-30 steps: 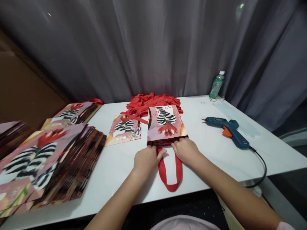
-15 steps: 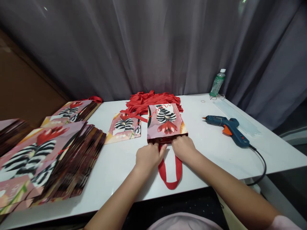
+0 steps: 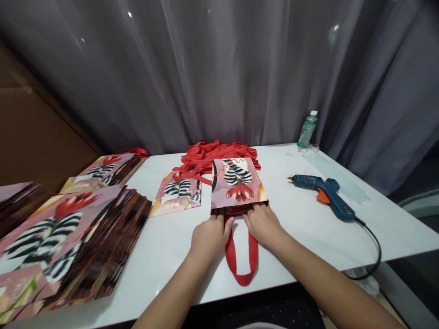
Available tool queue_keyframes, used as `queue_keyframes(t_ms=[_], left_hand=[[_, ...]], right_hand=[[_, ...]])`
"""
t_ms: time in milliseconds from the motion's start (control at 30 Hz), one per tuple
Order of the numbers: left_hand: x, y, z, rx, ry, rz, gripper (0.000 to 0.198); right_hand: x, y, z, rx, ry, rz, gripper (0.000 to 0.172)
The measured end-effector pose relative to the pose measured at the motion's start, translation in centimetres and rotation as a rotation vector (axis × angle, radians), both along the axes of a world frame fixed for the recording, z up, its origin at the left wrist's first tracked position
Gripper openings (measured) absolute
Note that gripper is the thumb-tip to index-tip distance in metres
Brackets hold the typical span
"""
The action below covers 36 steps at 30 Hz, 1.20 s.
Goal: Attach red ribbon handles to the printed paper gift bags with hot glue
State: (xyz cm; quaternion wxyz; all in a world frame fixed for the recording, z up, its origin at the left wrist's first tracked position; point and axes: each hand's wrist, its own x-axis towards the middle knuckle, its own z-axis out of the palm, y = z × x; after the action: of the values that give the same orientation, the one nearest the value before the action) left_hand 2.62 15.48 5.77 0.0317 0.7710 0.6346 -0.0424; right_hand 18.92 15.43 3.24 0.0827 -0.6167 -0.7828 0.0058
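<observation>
A printed paper bag (image 3: 236, 183) with zebra stripes and a red flower lies in front of me, its mouth towards me. Into that mouth reach the fingers of my left hand (image 3: 210, 234), at its left side, with the thumb sticking out over the red strap. My right hand (image 3: 263, 221) grips at the right side of the mouth in the same way. Both hands' fingertips are hidden under the upper panel. A red strap handle (image 3: 244, 278) loops out of the bag between my hands and rests on the table.
Left stand stacks of bags (image 3: 99, 246) and a cardboard box (image 3: 41, 109). Another bag (image 3: 176, 192) lies beside mine, with a heap of red straps (image 3: 219, 153) behind. On the right are a glue gun (image 3: 324, 192) with its cord, clear glue sticks (image 3: 338, 178) and a bottle (image 3: 307, 130).
My view has tilted up a little, so the table sits lower in the picture. Both hands stay at the bag's mouth, and the right thumb now shows more.
</observation>
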Motion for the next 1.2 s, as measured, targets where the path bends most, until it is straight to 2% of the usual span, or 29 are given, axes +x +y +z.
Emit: queue_keyframes(t_ms=[233,500,733,867,1033,1200], left_hand=[[0.0,-0.1,0.1,0.009,-0.013,-0.050,0.043],[1.0,-0.5,-0.3,0.000,0.049,-0.151,0.048],[-0.2,1.1,1.2,-0.044,-0.005,-0.214,0.044],[-0.1,0.9,1.0,-0.021,0.004,-0.218,0.043],[1.1,0.5,0.2,0.013,0.043,-0.224,0.047],[0.5,1.1,0.7,0.010,0.034,-0.243,0.045]], right_hand=[[0.1,0.0,0.3,-0.010,0.046,0.060,0.035],[0.1,-0.2,0.2,-0.036,0.036,0.119,0.037],[0.3,0.0,0.5,-0.050,0.044,0.133,0.040],[0.7,0.3,0.7,-0.047,0.042,0.133,0.040],[0.1,-0.1,0.1,-0.050,0.015,0.143,0.037],[-0.3,-0.7,-0.6,-0.052,0.005,0.150,0.040]])
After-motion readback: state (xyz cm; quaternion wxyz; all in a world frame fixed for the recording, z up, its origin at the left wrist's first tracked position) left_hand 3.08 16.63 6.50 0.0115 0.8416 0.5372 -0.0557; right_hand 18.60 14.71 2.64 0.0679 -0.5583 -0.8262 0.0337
